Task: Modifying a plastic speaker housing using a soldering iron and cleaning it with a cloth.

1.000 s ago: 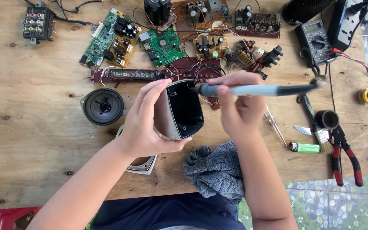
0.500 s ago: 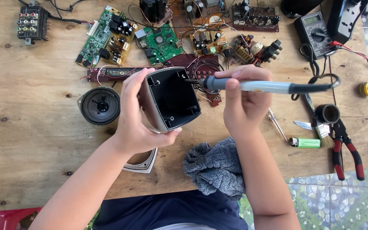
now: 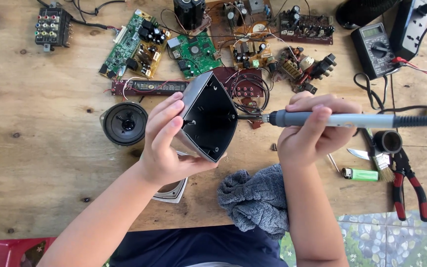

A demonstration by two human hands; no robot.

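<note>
Since the earlier frame, the housing (image 3: 208,117) has tilted further, its open side now facing the iron (image 3: 342,120), whose tip has moved up to the rim.

Left to right:

- Connector block (image 3: 53,27) lies at 10 o'clock on the table (image 3: 35,163).
- Speaker (image 3: 124,123) lies loose at 9 o'clock of the housing, apart from it.
- Left hand (image 3: 166,143) is closed around the housing, fingers over its left wall, thumb beneath. It is held above the table, at centre frame.
- Housing interior is black and bare, with no board or speaker fitted.
- Boards (image 3: 193,47) lie spread at 12 o'clock, outside the housing.
- Cloth (image 3: 255,200) lies at 6 o'clock, at the table edge.
- Right hand (image 3: 310,131) is closed around the iron's grip, with the tip touching or just beside the housing's right rim; which, cannot be told.
- Meter (image 3: 374,42) lies at 2 o'clock; lighter (image 3: 361,174) and pliers (image 3: 408,185) at 4 o'clock.

Assessment: the housing looks stripped; work at its rim appears in hand. All parts remain unassembled.
</note>
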